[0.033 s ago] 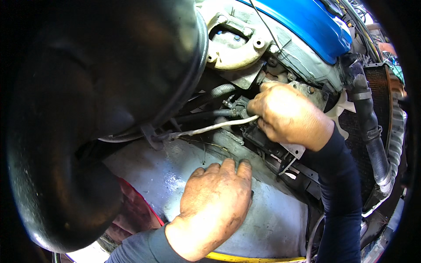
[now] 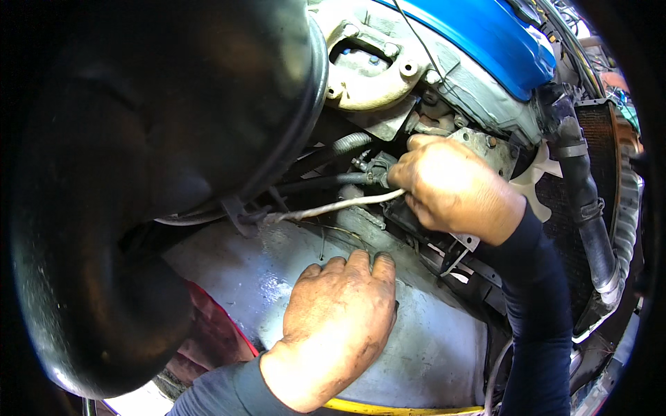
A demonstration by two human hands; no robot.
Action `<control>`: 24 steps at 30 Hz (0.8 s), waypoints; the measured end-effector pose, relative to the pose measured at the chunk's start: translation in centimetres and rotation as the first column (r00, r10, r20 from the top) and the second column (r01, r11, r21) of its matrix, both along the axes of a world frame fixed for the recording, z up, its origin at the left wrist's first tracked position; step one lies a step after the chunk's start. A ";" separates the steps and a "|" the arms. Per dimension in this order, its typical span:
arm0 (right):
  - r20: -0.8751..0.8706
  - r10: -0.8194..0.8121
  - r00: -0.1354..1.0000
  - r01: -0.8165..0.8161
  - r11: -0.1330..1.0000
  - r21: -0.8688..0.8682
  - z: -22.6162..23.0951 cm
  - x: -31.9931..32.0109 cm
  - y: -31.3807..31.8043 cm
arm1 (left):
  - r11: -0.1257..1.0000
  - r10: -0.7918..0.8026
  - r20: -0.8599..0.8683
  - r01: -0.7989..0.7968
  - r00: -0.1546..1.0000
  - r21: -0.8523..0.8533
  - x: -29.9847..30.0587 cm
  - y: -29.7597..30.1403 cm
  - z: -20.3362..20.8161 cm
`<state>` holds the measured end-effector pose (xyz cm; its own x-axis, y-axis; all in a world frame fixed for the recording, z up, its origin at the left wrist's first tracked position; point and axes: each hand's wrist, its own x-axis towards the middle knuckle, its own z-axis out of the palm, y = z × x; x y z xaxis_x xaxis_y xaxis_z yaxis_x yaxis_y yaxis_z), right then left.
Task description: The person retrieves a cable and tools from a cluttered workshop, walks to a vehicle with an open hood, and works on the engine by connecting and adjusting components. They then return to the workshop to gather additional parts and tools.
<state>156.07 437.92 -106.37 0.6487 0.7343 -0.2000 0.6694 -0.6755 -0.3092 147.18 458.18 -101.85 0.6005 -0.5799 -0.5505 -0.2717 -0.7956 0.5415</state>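
My right hand (image 2: 458, 184) reaches into the engine bay, palm down, with its fingers curled around a spot beside a metal fitting (image 2: 378, 170) on a dark hose (image 2: 326, 182). What the fingertips grip is hidden beneath the hand. A whitish cable or thin line (image 2: 340, 205) runs from the left and passes under these fingers. My left hand (image 2: 340, 315) rests back-up on the grey metal panel (image 2: 437, 347), its fingers pointing forward and slightly bent; the thumb is mostly hidden.
A large black curved duct (image 2: 159, 173) fills the left side. Beyond my right hand lie a blue cover (image 2: 479, 41) and a pale cast manifold (image 2: 368, 90). A radiator (image 2: 596, 152), white fan (image 2: 538, 173) and black hose (image 2: 586, 194) stand at right. Red cloth (image 2: 211, 326) lies lower left.
My right hand has shifted very slightly to the left at the fitting. My left hand has slid barely leftward on the panel.
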 end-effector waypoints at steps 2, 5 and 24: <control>0.045 0.044 0.998 -0.044 0.999 -0.006 0.3 -1.2 0.5 | 0.999 -0.033 0.008 0.033 0.999 0.024 -0.1 0.1 0.0; 0.096 0.069 0.993 -0.067 0.997 -0.032 0.9 -3.5 1.0 | 0.996 -0.094 -0.030 0.094 0.995 -0.006 -0.2 0.2 -0.2; 0.129 0.023 0.991 0.000 0.985 -0.171 -4.9 -11.8 2.0 | 0.965 -0.242 -0.144 0.223 0.959 -0.136 -0.5 0.6 -0.5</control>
